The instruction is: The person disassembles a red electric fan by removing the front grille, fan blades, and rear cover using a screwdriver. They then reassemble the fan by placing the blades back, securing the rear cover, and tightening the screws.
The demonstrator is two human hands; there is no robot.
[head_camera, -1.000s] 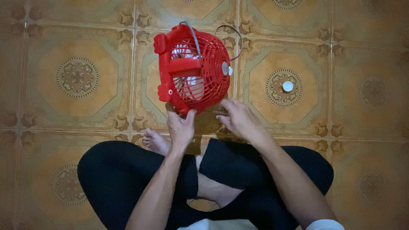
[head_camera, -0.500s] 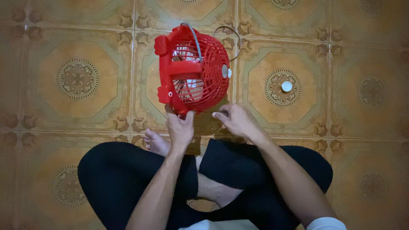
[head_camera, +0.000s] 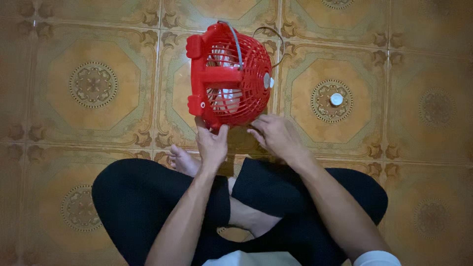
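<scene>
Red fan (head_camera: pixel 231 76) with its grille cage sits tipped on edge on the tiled floor (head_camera: pixel 419 98), just beyond your crossed legs (head_camera: pixel 162 197) and near the middle of the far row of tiles. Its round front grille faces right, and pale blades show through the bars. A grey cable (head_camera: pixel 236 42) arcs over the top of the cage, and a thin wire loops behind it.

Your left hand (head_camera: pixel 212 145) is pinched on the lower rim of the cage, thumb and fingers closed around the red plastic. Your right hand (head_camera: pixel 276 135) rests beside the lower right of the grille, fingers curled and close together; whether they grip anything small cannot be told from here.

As a judgement: keep that left pinch firm so the cage does not roll, and let the right fingers work along the rim in small moves. Avoid pulling against the cable. Hold the fan low over the floor so it cannot drop far.

A small white cap (head_camera: pixel 336 99) lies on the tile to the right, well apart from the fan.
</scene>
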